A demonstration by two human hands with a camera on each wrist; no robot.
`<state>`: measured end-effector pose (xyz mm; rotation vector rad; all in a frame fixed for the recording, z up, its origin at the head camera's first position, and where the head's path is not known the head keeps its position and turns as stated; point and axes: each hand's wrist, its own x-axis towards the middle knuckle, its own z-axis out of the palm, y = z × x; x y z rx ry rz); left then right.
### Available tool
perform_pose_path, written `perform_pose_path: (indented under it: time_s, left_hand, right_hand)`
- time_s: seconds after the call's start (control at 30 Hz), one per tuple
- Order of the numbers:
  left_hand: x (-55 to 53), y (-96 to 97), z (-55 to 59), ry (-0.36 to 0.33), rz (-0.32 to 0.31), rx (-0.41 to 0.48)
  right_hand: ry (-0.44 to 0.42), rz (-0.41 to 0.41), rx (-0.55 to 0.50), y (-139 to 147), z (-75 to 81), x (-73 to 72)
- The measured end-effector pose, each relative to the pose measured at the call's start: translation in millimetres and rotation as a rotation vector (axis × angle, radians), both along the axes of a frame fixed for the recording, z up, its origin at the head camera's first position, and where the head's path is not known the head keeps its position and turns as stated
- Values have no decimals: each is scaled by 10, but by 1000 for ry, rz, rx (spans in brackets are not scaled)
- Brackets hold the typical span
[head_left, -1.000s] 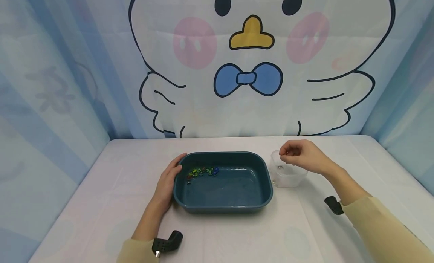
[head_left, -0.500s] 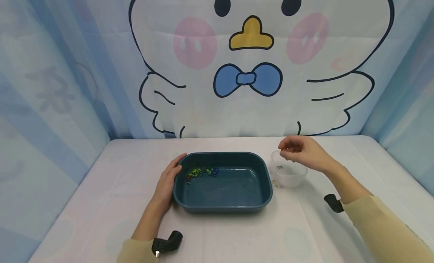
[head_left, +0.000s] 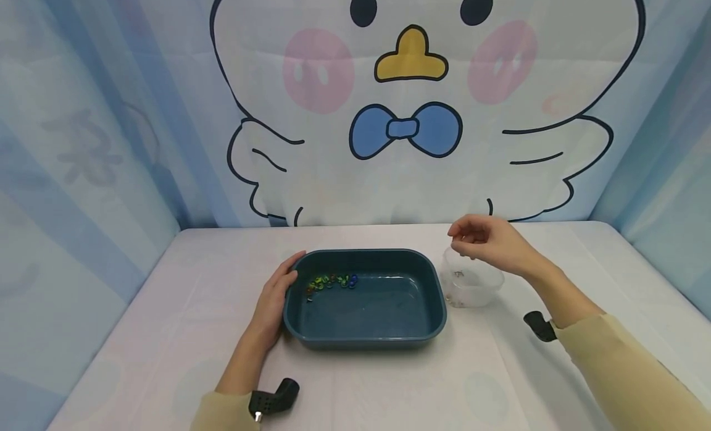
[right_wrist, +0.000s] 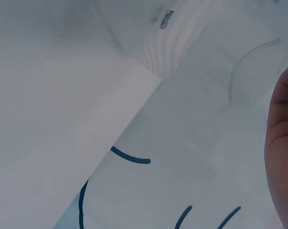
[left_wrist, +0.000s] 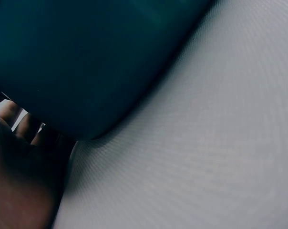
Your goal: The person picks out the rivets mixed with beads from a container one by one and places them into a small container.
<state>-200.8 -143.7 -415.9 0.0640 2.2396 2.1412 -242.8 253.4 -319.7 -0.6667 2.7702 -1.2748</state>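
Observation:
A dark teal plastic tub [head_left: 366,343] stands on the table, with several glass marbles [head_left: 319,283] in green, amber and blue lying in its back left part. My left hand [head_left: 270,301] holds the tub's left side, thumb at the rim and fingers along the outer wall. The left wrist view shows the tub wall [left_wrist: 96,62] close up, with the fingers partly behind it. Above the back rim of a clear plastic container [head_left: 480,292], my right hand [head_left: 489,241] has thumb and index finger together, pinching a small reddish thing mostly hidden by the fingertips.
The clear container stands just right of the tub and has a few small things at its bottom. A white cloth covers the table [head_left: 389,388]. Behind it hangs a curtain [head_left: 411,190] with a cartoon print. Each wrist wears a black camera [head_left: 274,397].
My right hand has risen from over the clear container and shifted slightly left, thumb and index finger still together. The left hand, tub and marbles have stayed put.

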Motion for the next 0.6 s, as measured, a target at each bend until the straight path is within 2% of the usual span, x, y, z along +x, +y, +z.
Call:
perform_pose_path:
  time_s: [0.6]
  left_hand:
    - [-4, -6, 0, 5, -10, 3]
  right_hand:
    - [38, 94, -39, -351, 133, -97]
